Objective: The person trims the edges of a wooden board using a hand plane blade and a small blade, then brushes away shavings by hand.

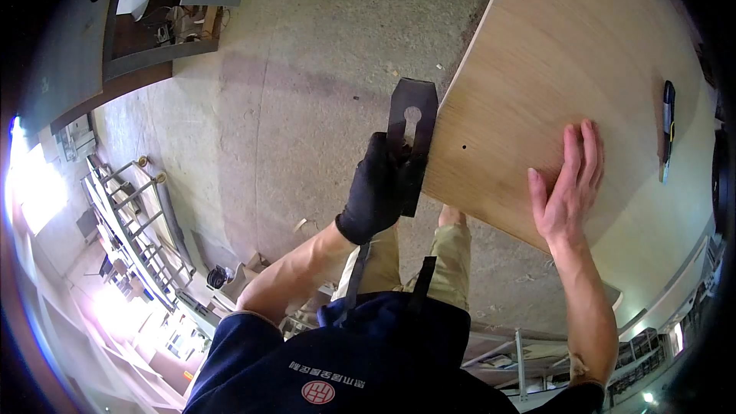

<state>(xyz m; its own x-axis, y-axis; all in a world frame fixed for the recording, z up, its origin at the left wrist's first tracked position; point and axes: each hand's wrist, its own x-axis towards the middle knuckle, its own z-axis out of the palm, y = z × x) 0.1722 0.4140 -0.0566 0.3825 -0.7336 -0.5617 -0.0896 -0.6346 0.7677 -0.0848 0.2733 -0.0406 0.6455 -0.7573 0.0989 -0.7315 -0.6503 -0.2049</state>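
My left hand [377,190], in a black glove, is closed around a dark plane blade [400,100] with clipped corners and a keyhole-shaped slot. The blade is close along the left edge of a wooden board [521,92]; whether it touches that edge I cannot tell. Bare and with fingers stretched out, my right hand [569,184] lies flat on the board near its front edge. Small dark holes show in the board's face. Part of the lower end of the blade is hidden by the glove.
A utility knife [668,130] with its blade out lies right of my right hand. Concrete floor [322,69] stretches to the left. A dark cabinet [77,54] stands at the upper left, and a metal ladder-like frame [142,230] is at the far left.
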